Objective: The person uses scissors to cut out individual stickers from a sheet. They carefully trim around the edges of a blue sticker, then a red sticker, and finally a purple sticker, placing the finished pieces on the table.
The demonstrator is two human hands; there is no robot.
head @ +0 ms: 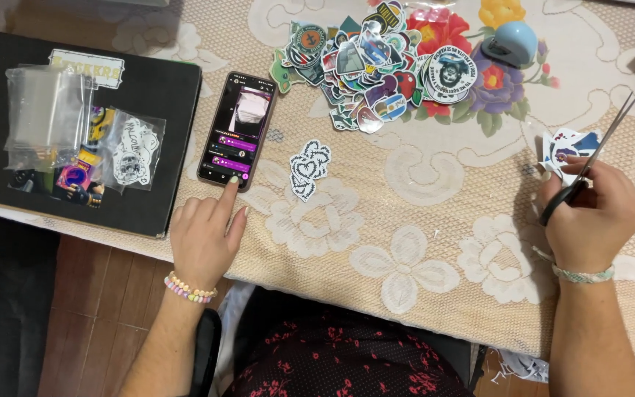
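One smartphone (237,129), dark-cased, screen lit, lying flat on the surface (420,242) beside a black board (156,147). Left hand (203,239): fist loosely curled, index finger extended, its tip touching the lower edge of the phone screen; bead bracelet at the wrist. Right hand (597,213): closed around the handles of one pair of scissors (597,151), blades slightly apart and pointing up and away; the same hand pinches one small sticker (564,151), blue and white, against the blades; woven bracelet at the wrist. One loose sticker, black-and-white hearts (309,169), lying alone between phone and pile. One pile of stickers (376,66), overlapping, too many to count, at the far middle of the surface. One pale blue domed object (512,43) just right of the pile. Several clear plastic bags (75,132), some holding stickers, resting on the black board. Surface: covered by a cream lace cloth with printed flowers. Below: wooden floor (90,309), and a lap in dark red-flowered fabric.
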